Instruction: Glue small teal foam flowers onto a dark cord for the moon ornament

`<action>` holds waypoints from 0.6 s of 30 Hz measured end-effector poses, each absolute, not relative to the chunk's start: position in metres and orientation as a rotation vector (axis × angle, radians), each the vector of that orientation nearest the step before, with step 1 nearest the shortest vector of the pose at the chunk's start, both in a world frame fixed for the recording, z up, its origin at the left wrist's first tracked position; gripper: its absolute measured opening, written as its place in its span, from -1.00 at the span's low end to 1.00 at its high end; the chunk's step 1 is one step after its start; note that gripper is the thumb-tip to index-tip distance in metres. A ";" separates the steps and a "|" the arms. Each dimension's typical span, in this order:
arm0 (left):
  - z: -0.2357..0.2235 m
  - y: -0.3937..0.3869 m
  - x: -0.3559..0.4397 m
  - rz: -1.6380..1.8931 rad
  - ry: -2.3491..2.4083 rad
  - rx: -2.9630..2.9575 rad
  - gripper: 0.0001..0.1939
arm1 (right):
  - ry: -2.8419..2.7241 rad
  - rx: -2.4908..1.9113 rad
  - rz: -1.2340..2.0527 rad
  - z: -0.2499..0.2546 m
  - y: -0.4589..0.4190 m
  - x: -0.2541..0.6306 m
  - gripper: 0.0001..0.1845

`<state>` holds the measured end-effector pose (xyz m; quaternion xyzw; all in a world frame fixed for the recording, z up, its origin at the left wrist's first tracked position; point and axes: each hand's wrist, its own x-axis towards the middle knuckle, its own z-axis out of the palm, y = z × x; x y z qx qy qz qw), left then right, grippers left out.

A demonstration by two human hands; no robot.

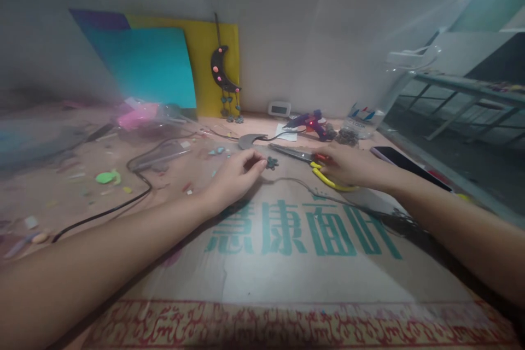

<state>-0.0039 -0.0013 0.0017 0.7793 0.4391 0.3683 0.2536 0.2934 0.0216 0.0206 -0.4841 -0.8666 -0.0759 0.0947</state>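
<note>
left hand (233, 179) pinches dark flower (273, 163); right hand (350, 167) holds scissors (296, 153).

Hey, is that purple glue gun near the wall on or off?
Apparently on: a small red light glows on the glue gun.

The scissors (291, 152) look smooth metal with plastic handles (330, 181), the turquoise sheet (150, 65) matt paper.
</note>
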 end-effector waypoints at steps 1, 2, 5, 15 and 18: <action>0.002 -0.001 -0.004 1.004 1.190 2.120 -0.82 | -2.550 -1.452 -0.191 0.025 0.018 0.288 -0.66; 0.002 -0.001 -0.004 1.006 1.183 2.121 -0.82 | -2.495 -1.465 -0.126 0.031 0.014 0.280 -0.66; 0.003 -0.002 -0.003 1.013 1.154 2.124 -0.81 | -2.224 -1.406 0.218 0.048 -0.004 0.247 -0.68; 0.002 -0.001 -0.003 1.023 1.170 2.117 -0.80 | -1.867 -1.227 0.854 0.006 -0.006 0.194 -0.71; 0.002 -0.001 -0.002 1.010 1.193 2.109 -0.80 | -1.807 -1.218 0.894 -0.004 -0.005 0.196 -0.74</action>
